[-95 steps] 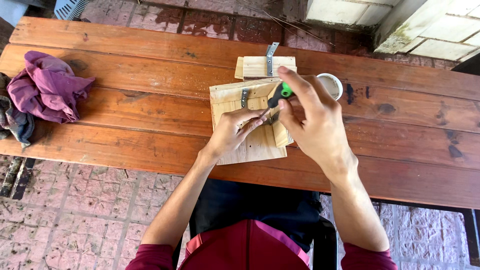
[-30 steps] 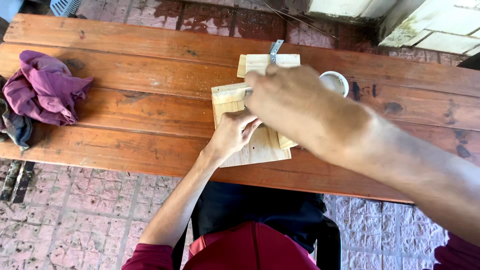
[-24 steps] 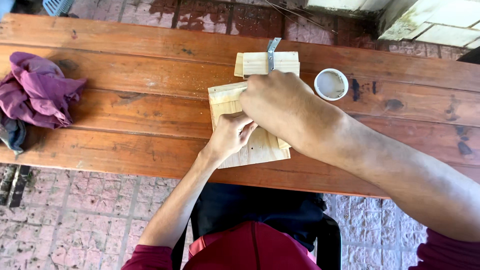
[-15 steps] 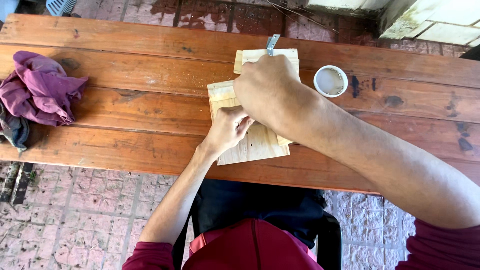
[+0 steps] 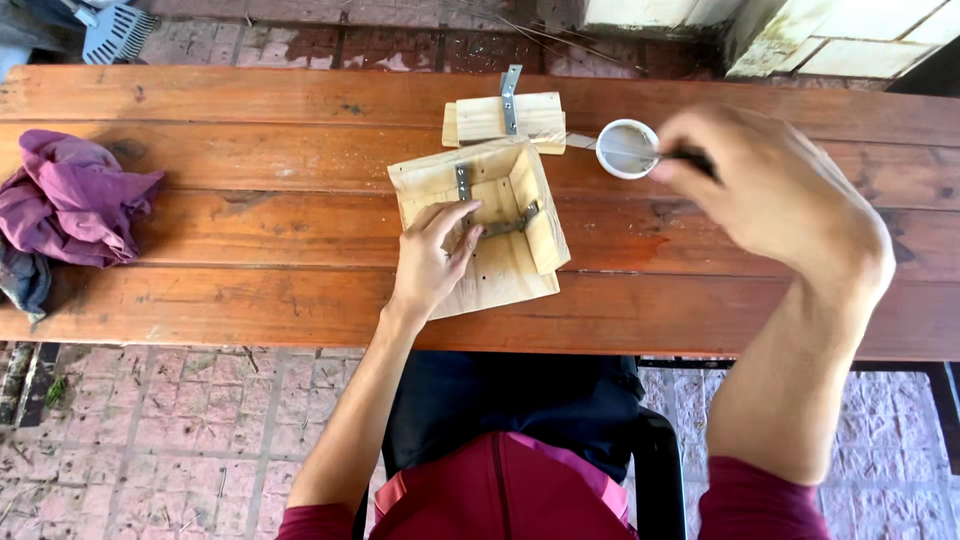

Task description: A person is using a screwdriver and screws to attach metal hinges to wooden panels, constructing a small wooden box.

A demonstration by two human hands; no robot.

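Head camera looks down on a pale wooden box (image 5: 487, 225), open on top, with metal corner brackets inside; it lies near the front edge of the surface (image 5: 250, 215), about the middle. Behind it lie small wood blocks (image 5: 500, 120) with a metal strip, and a white round cup (image 5: 626, 148) beside them. A purple cloth (image 5: 70, 200) sits at the left end. The left hand (image 5: 430, 260) presses flat on the box. The right hand (image 5: 770, 195), well apart, is closed on a thin dark tool (image 5: 690, 156) by the cup.

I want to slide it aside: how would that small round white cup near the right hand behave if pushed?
The small white cup looks light, so it would probably slide easily on the smooth wooden table. It sits low and wide, so tipping seems unlikely. The right hand hovers beside it.
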